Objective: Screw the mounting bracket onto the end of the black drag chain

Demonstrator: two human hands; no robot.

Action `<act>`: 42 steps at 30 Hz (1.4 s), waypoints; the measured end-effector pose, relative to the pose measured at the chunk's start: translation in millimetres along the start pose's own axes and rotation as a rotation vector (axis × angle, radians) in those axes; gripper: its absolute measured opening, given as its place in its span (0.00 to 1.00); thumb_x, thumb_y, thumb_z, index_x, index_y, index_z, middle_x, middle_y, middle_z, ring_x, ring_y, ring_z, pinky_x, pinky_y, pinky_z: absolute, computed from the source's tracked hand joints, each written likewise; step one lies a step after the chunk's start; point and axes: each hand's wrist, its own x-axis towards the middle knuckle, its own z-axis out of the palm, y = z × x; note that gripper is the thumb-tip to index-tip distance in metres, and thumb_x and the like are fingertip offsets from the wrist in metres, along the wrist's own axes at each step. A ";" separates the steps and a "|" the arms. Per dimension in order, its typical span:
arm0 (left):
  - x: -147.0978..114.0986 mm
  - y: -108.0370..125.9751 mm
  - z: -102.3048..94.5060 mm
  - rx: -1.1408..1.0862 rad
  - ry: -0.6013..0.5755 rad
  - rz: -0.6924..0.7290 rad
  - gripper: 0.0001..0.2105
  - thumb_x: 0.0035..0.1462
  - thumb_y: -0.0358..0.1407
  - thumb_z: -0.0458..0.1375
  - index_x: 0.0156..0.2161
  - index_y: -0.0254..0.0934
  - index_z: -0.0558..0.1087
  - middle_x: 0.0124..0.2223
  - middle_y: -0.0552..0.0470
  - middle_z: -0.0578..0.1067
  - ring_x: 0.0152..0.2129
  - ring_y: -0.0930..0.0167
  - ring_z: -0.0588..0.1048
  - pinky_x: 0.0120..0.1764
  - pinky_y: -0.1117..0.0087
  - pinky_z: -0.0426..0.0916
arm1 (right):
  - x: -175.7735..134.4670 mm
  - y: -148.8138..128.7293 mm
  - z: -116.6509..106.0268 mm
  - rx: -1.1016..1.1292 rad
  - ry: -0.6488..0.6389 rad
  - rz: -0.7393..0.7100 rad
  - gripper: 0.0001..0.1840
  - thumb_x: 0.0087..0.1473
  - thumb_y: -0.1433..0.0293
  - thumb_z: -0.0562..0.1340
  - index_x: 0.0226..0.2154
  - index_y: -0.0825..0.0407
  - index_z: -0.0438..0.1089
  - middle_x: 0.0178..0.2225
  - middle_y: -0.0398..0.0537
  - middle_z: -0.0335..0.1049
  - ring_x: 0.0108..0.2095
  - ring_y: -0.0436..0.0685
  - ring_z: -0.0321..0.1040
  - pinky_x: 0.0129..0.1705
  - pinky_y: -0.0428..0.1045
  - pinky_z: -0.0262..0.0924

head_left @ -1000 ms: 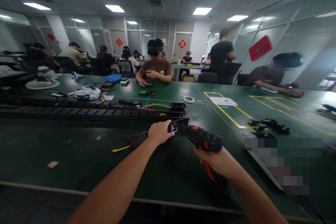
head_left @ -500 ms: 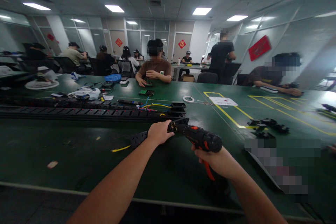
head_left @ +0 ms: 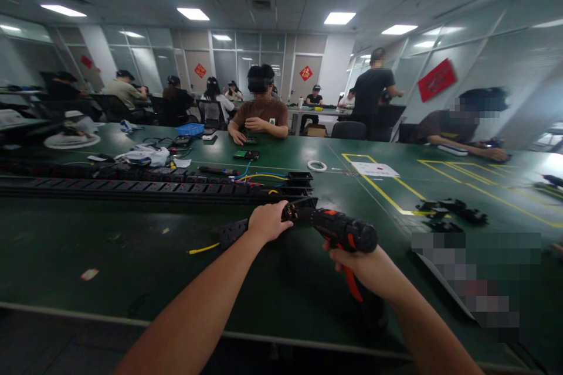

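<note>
My left hand [head_left: 267,221] is closed round a black socket strip [head_left: 232,234], whose end with small metal parts shows past my fingertips. A yellow wire [head_left: 204,249] sticks out on its left side. In my right hand [head_left: 358,263] is a black and orange cordless drill [head_left: 345,227], gripped by its handle. Its nose points left at the strip's open end, close to my left fingers. Whether the tip touches anything is too small and dark to tell. Directly behind lie long black power strips [head_left: 132,188], with blue and yellow wires [head_left: 259,176] by their right ends.
A green table [head_left: 167,293] spreads before me. On it are a white tape roll [head_left: 316,166], a paper sheet [head_left: 376,169], black plastic parts [head_left: 453,211], a blue basket [head_left: 190,129] and a green circuit board [head_left: 245,154]. A person [head_left: 263,108] sits opposite; another sits at the right.
The drill in my right hand has shifted slightly right, away from the socket strip's end. My left hand keeps its hold and place.
</note>
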 end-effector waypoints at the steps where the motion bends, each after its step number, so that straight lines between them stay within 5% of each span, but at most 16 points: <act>1: 0.0 -0.2 0.2 -0.001 0.002 0.002 0.31 0.54 0.53 0.57 0.61 0.49 0.60 0.49 0.46 0.76 0.45 0.60 0.74 0.45 0.63 0.65 | 0.0 -0.2 0.0 -0.002 -0.005 0.002 0.09 0.48 0.70 0.61 0.34 0.54 0.69 0.31 0.46 0.72 0.25 0.52 0.67 0.31 0.49 0.64; 42: -0.4 0.4 1.4 0.009 0.019 0.023 0.30 0.55 0.53 0.55 0.61 0.48 0.60 0.48 0.47 0.76 0.44 0.60 0.74 0.44 0.62 0.65 | -0.4 -1.1 -0.4 -0.097 -0.026 -0.004 0.06 0.50 0.67 0.61 0.32 0.52 0.68 0.22 0.41 0.66 0.25 0.53 0.66 0.29 0.48 0.62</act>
